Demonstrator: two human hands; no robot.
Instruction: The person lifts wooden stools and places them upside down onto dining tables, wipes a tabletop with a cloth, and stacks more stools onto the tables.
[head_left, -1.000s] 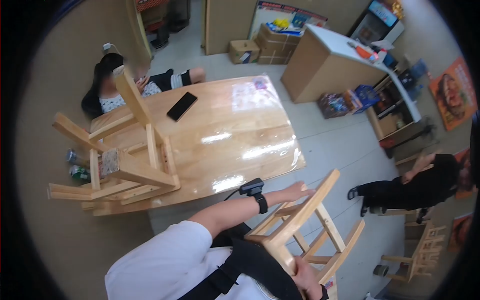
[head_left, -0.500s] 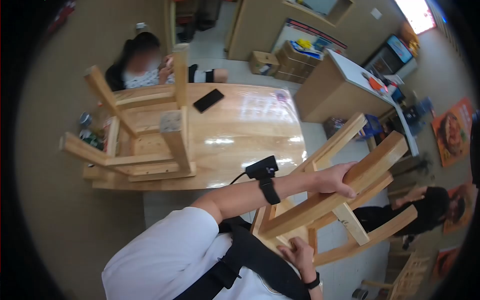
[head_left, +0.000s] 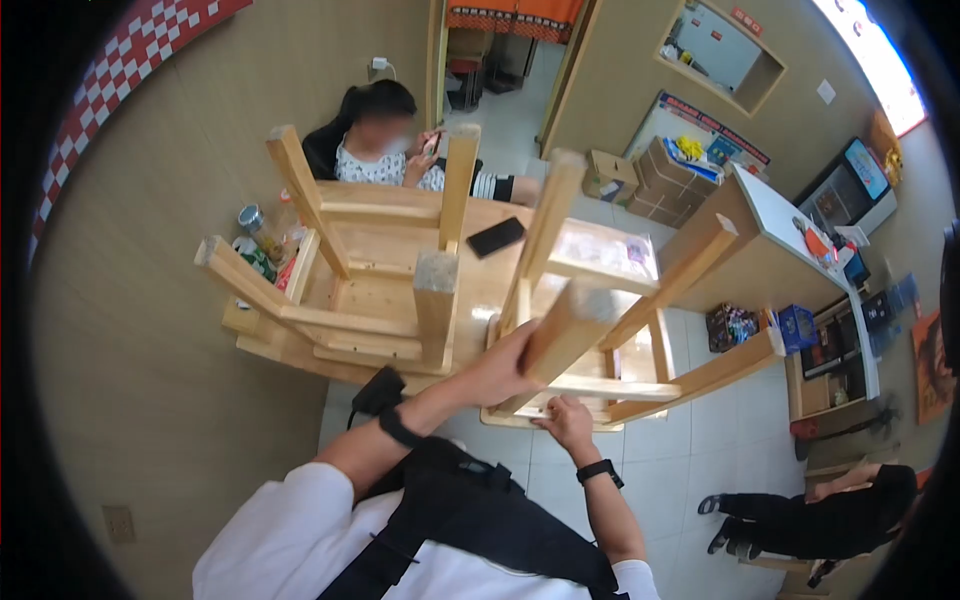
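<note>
An upside-down wooden stool is in front of me at the table's right end, its legs pointing up. My left hand is closed around its nearest leg. My right hand grips the near edge of the stool's seat, fingers curled over it. Whether the seat rests fully on the table cannot be seen. A second wooden stool stands upside down on the table's left part, beside the held one. Between and behind the two stools, a black phone lies on the wooden table.
Behind the table sits a person holding a phone. Jars and packets stand at the table's left end by the wall. A counter and cardboard boxes are at the back right. Another person in black is at the lower right.
The held stool has moved left, from over the floor at my right to the table's right end, next to the other stool. Both hands have kept hold, and my view has turned.
</note>
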